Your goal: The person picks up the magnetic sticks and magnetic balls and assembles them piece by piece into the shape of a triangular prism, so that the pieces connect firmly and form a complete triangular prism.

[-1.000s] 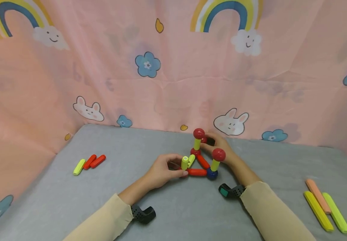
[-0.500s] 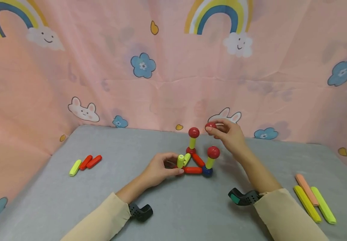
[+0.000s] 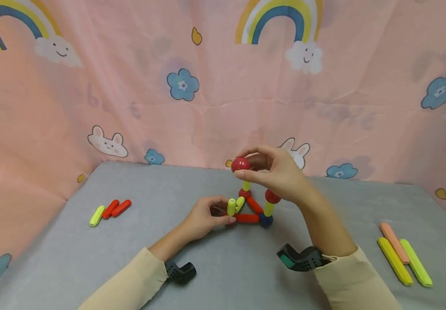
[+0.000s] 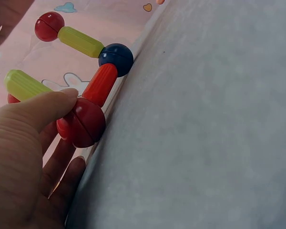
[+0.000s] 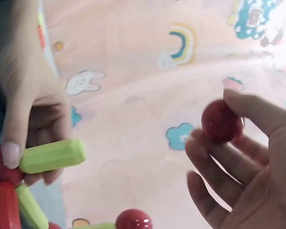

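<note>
My left hand (image 3: 202,218) grips a red ball (image 4: 83,125) at the near-left corner of a triangle of magnetic sticks and balls on the table. A lime stick (image 5: 52,156) rises from that ball, its upper end bare. Red sticks (image 3: 247,218) run to a blue ball (image 3: 266,220) and on to a rear red ball (image 3: 244,193). Above the blue ball, a yellow-green stick carries another red ball (image 4: 49,26). My right hand (image 3: 281,174) pinches a loose red ball (image 5: 222,121) in the air, hiding the rear upright's top in the head view.
Two short red sticks (image 3: 121,208) and a lime one (image 3: 96,215) lie at the table's left. Over on the right are three longer sticks: orange (image 3: 394,242), yellow (image 3: 395,261) and lime (image 3: 416,263). A pink printed cloth (image 3: 215,120) hangs behind the grey table (image 3: 161,181).
My right hand has lifted a red ball from behind the structure and brought it left, over the rear upright. The left hand keeps its hold on the corner ball.
</note>
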`<action>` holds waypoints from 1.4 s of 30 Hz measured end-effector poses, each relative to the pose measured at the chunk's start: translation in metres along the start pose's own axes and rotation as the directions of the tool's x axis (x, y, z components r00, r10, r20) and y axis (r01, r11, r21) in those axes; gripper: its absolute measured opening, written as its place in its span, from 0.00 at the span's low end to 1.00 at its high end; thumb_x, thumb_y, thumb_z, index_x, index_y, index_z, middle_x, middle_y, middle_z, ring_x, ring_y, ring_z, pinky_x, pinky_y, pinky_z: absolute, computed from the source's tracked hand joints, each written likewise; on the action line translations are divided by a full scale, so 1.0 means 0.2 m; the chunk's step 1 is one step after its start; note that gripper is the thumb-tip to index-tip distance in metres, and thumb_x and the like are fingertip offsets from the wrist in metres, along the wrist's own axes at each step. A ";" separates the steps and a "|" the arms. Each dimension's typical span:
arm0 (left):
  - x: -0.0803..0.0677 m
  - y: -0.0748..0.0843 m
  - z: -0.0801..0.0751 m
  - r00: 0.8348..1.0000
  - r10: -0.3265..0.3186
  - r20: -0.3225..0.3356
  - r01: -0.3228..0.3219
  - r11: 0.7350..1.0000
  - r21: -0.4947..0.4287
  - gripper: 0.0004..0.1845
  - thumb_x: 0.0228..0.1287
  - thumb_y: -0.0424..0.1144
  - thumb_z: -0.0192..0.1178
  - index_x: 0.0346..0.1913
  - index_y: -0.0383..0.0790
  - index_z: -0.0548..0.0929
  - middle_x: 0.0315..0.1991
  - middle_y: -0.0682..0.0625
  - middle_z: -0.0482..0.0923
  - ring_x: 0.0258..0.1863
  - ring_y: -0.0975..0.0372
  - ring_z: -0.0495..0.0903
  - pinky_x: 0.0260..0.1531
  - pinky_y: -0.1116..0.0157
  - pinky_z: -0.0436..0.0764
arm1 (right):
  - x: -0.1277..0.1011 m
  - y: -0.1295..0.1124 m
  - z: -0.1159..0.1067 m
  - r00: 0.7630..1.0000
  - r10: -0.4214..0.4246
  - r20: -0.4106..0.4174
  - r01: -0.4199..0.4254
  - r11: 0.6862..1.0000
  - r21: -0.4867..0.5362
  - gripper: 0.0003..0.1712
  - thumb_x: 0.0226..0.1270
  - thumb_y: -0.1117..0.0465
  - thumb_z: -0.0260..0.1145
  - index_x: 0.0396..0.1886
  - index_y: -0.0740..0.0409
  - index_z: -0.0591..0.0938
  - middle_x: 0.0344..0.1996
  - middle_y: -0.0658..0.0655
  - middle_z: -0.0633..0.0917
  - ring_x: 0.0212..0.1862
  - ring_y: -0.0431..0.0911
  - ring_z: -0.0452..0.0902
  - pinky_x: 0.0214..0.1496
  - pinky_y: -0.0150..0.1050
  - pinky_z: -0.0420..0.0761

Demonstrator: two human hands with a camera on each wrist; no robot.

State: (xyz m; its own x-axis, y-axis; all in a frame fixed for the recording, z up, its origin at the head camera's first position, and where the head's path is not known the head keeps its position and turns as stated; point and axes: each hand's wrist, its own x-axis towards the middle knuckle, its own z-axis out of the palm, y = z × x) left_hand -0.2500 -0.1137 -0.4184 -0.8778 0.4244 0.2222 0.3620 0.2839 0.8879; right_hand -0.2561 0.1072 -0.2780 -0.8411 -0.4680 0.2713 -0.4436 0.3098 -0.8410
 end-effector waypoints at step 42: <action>0.00 0.01 -0.01 1.000 0.021 -0.013 -0.021 1.000 -0.008 0.15 0.59 0.34 0.72 0.49 0.36 0.86 0.45 0.41 0.88 0.41 0.64 0.85 0.45 0.70 0.83 | 0.03 0.11 0.11 0.955 -0.030 0.296 0.166 0.879 -0.447 0.19 0.57 0.55 0.79 0.48 0.47 0.87 0.37 0.46 0.88 0.40 0.48 0.82 0.40 0.33 0.83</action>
State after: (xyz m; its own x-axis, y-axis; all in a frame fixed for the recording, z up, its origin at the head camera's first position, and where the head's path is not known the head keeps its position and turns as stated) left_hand -0.2495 -0.1150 -0.4169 -0.8740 0.4189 0.2464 0.3784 0.2683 0.8859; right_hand -0.2633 0.0929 -0.3050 -0.6981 -0.7011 0.1453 -0.6679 0.5645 -0.4851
